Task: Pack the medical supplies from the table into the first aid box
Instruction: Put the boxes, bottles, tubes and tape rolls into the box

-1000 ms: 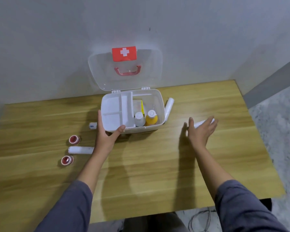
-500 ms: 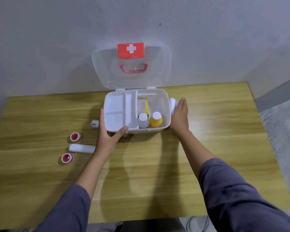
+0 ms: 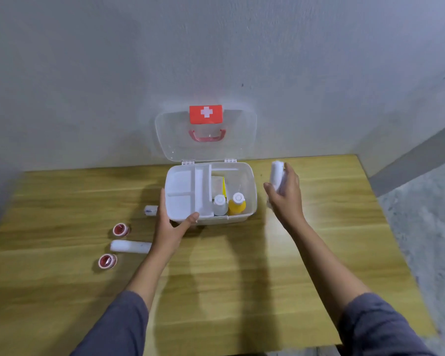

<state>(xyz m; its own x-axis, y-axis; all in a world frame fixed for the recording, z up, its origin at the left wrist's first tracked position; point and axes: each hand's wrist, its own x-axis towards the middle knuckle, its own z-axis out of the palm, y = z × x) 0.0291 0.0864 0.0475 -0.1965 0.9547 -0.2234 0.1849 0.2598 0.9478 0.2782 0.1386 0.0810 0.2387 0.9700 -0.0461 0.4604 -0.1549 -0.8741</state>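
Two bare hands are at work over the pale wooden desk. The left hand has its fingers clasped on the front left corner of the white plastic first aid box, thumb hooked over the front rim. This box sits near the desk's far edge, its clear lid with a red cross label and pink handle standing open against the grey wall. Inside, a white divided tray fills the left half; the right half holds a clear bottle with a white cap and a yellow bottle with a white cap, upright side by side at the front, with a yellow-edged packet behind them.

The right hand is raised just beside the box's right wall, fingers wrapped around a white gauze roll that points upward.

Toward the desk's left edge lie two red-centred tape rolls with a second white gauze roll lying between them. A small white roll rests just beside the box's left wall, partly behind the left hand.
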